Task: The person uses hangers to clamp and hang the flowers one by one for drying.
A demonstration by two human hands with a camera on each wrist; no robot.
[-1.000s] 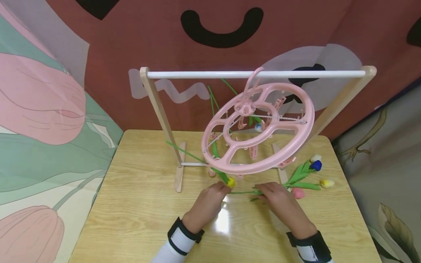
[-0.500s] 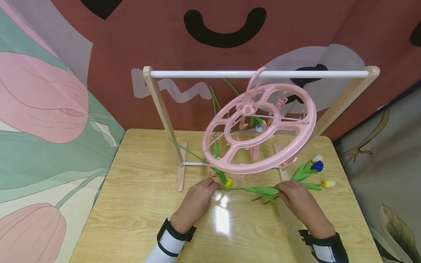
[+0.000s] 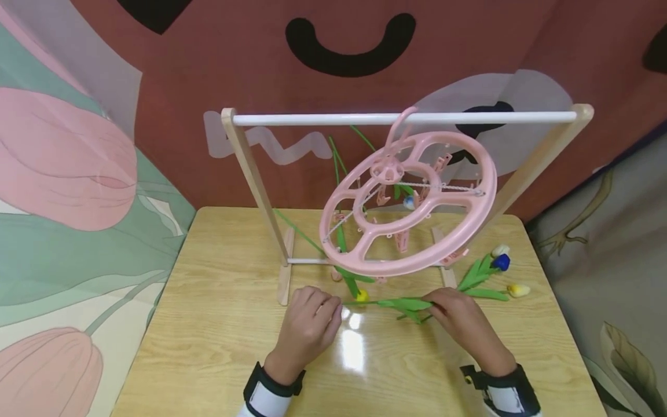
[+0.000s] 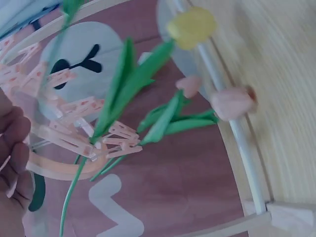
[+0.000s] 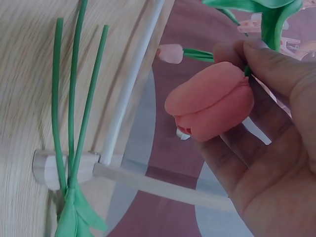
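Observation:
My right hand (image 3: 465,324) pinches a pink artificial tulip (image 5: 212,103) by its green stem just below the bloom, which the hand hides in the head view. The stem stretches left across the front of the hanger, with its long leaves (image 3: 406,304) near my right fingers. At the stem's far end my left hand (image 3: 311,327) grips it between curled fingers. Behind the hands, a yellow tulip (image 4: 192,28) hangs bloom-down from a clip of the round pink clip hanger (image 3: 359,255). Paler pink tulips (image 4: 189,86) also hang there.
A wooden stand with a white top bar (image 3: 312,119) carries the hanger; its lower bar (image 3: 307,261) runs close above the table (image 3: 208,347). Right of it lie a blue tulip (image 3: 501,262), a pale yellow tulip (image 3: 518,291) and a white tulip (image 3: 501,250). Patterned cloth hangs behind.
Both hands have moved apart, the left leftward and the right rightward with the pink tulip, then slightly back. The hanging yellow tulip has swung a little, its stem end rising.

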